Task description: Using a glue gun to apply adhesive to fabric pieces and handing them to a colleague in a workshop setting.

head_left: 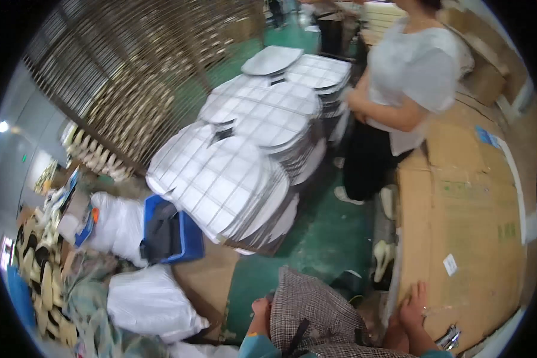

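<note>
My left hand [261, 307] is curled closed at the left side of a checked apron [307, 298]; the cloth hides part of its fingers, and what they hold, if anything, does not show. My right hand [413, 305] lies on the cardboard-covered table [459, 238] near its front edge, fingers stretched out, with nothing in it. Near its wrist lies a small shiny metal object [450, 338], too small to name. A small white label [450, 264] sits on the cardboard ahead of the right hand.
Stacks of white rounded sheets [215, 185] under wire grids stand ahead. A person [394, 89] in a white top stands between them and the table. At left are a blue bin [191, 238] with dark cloth, white plastic bags [152, 304], and a slatted rack [125, 77].
</note>
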`<state>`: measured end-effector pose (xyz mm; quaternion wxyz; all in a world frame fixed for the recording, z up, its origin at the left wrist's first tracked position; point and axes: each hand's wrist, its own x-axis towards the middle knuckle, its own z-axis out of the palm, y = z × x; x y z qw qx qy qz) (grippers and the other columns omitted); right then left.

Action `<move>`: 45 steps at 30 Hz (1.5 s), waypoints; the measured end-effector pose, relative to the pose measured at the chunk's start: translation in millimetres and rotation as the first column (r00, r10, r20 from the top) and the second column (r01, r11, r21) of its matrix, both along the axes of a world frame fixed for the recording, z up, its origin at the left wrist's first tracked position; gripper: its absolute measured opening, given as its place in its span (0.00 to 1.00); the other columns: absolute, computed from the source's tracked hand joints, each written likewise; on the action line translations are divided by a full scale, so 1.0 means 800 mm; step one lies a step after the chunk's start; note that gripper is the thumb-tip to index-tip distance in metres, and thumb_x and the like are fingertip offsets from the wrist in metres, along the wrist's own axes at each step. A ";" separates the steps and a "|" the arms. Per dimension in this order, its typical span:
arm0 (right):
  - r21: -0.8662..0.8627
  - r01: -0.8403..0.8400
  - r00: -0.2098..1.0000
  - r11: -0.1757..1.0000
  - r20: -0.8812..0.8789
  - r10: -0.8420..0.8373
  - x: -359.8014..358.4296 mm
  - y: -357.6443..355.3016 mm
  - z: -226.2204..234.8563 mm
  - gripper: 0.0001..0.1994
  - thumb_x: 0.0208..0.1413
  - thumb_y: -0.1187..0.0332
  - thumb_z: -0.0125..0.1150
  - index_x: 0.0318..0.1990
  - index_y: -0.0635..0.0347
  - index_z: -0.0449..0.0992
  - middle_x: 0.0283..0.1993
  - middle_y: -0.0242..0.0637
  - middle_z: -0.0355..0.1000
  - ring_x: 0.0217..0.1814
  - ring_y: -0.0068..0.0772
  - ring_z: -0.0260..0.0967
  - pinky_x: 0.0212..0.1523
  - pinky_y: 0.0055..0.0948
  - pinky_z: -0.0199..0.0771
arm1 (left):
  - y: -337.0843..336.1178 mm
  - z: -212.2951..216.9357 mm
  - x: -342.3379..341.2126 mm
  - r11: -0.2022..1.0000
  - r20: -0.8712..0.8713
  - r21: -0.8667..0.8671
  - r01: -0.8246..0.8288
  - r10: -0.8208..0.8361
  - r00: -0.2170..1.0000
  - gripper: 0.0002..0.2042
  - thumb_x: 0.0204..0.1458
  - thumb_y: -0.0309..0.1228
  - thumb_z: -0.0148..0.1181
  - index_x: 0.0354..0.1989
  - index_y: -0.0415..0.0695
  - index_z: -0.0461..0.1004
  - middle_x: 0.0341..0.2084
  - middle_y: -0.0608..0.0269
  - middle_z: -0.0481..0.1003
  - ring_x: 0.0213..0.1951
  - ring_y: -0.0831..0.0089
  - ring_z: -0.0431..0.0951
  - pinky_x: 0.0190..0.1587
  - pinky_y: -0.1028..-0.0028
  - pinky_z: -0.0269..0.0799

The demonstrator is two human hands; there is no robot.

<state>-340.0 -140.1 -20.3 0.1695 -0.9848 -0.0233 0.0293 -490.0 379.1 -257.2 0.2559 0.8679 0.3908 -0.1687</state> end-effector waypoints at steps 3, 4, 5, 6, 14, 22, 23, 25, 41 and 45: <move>-0.133 -0.021 0.997 0.991 0.076 0.031 -0.019 -0.015 -0.012 0.25 0.50 0.71 0.45 0.58 0.63 0.58 0.63 0.57 0.50 0.65 0.62 0.44 0.65 0.50 0.42 | -0.002 0.013 -0.010 0.713 0.010 -0.272 -0.646 0.673 0.739 0.11 0.43 0.34 0.53 0.28 0.41 0.78 0.23 0.56 0.78 0.27 0.66 0.79 0.30 0.67 0.74; -0.134 -0.070 0.995 0.989 0.057 0.079 -0.023 -0.025 -0.021 0.25 0.50 0.71 0.45 0.58 0.63 0.58 0.63 0.57 0.50 0.65 0.62 0.44 0.65 0.50 0.42 | 0.004 0.034 -0.013 0.634 -0.024 -0.322 -0.704 0.737 0.675 0.09 0.43 0.32 0.55 0.27 0.41 0.78 0.21 0.57 0.77 0.24 0.68 0.78 0.28 0.69 0.74; -0.210 -0.085 0.986 0.974 0.122 0.113 -0.027 -0.040 -0.034 0.26 0.50 0.71 0.45 0.59 0.63 0.57 0.62 0.57 0.50 0.65 0.61 0.44 0.65 0.48 0.42 | 0.015 0.046 -0.024 0.548 -0.056 -0.371 -0.750 0.793 0.607 0.07 0.42 0.30 0.56 0.26 0.41 0.78 0.18 0.58 0.76 0.21 0.70 0.77 0.27 0.71 0.73; -0.270 -0.126 0.965 0.954 0.191 0.182 -0.017 -0.037 -0.038 0.26 0.51 0.71 0.45 0.60 0.63 0.56 0.62 0.57 0.50 0.66 0.60 0.44 0.66 0.46 0.43 | 0.033 0.031 -0.072 0.492 -0.051 -0.355 -0.795 0.839 0.542 0.07 0.42 0.30 0.56 0.26 0.41 0.78 0.18 0.58 0.76 0.21 0.70 0.77 0.27 0.71 0.73; -0.518 -0.154 0.818 0.842 -0.544 -0.185 0.037 0.097 -0.022 0.21 0.46 0.67 0.54 0.49 0.65 0.67 0.56 0.54 0.62 0.53 0.56 0.62 0.52 0.45 0.64 | 0.167 0.050 -0.216 0.141 -0.035 -0.578 -0.804 0.980 0.198 0.07 0.49 0.26 0.50 0.28 0.40 0.75 0.16 0.58 0.73 0.16 0.68 0.74 0.14 0.69 0.69; 0.327 -0.730 0.352 0.600 -0.573 0.740 0.056 0.683 -0.088 0.15 0.48 0.65 0.52 0.43 0.61 0.70 0.37 0.50 0.71 0.38 0.52 0.68 0.38 0.42 0.68 | 0.374 0.100 -0.271 -0.156 -0.026 -0.632 -0.759 0.983 -0.181 0.10 0.54 0.30 0.44 0.42 0.41 0.67 0.20 0.58 0.71 0.17 0.67 0.72 0.14 0.70 0.69; 0.466 -0.664 0.367 0.585 -0.479 0.797 0.061 0.735 -0.125 0.15 0.48 0.67 0.53 0.44 0.60 0.70 0.32 0.46 0.72 0.33 0.48 0.69 0.35 0.38 0.69 | 0.401 0.104 -0.279 -0.181 0.013 -0.664 -0.725 0.967 -0.253 0.10 0.54 0.31 0.44 0.41 0.40 0.66 0.22 0.57 0.71 0.17 0.66 0.72 0.15 0.71 0.69; 0.501 -0.730 0.293 0.465 -0.385 0.875 0.058 0.871 -0.104 0.15 0.46 0.69 0.56 0.43 0.61 0.70 0.26 0.43 0.71 0.29 0.37 0.70 0.31 0.34 0.69 | 0.436 0.107 -0.292 -0.228 0.052 -0.683 -0.694 0.933 -0.357 0.10 0.54 0.32 0.45 0.40 0.40 0.66 0.23 0.57 0.71 0.18 0.66 0.73 0.16 0.71 0.70; 0.351 0.455 -0.002 0.818 -0.918 0.395 0.147 1.360 -0.315 0.12 0.52 0.63 0.56 0.42 0.56 0.69 0.35 0.39 0.72 0.34 0.37 0.73 0.37 0.36 0.73 | 0.749 0.021 -0.030 -0.269 -0.149 -0.714 -0.647 0.960 -0.236 0.12 0.47 0.23 0.54 0.42 0.37 0.69 0.25 0.61 0.70 0.20 0.74 0.70 0.20 0.77 0.67; 0.367 0.690 0.039 0.624 -0.879 0.474 0.174 1.497 -0.371 0.18 0.52 0.60 0.59 0.46 0.60 0.66 0.42 0.43 0.70 0.41 0.40 0.70 0.44 0.37 0.71 | 0.882 -0.004 0.069 0.154 0.141 -0.774 -0.614 0.988 0.070 0.13 0.49 0.26 0.54 0.44 0.37 0.69 0.26 0.63 0.72 0.21 0.77 0.71 0.21 0.80 0.67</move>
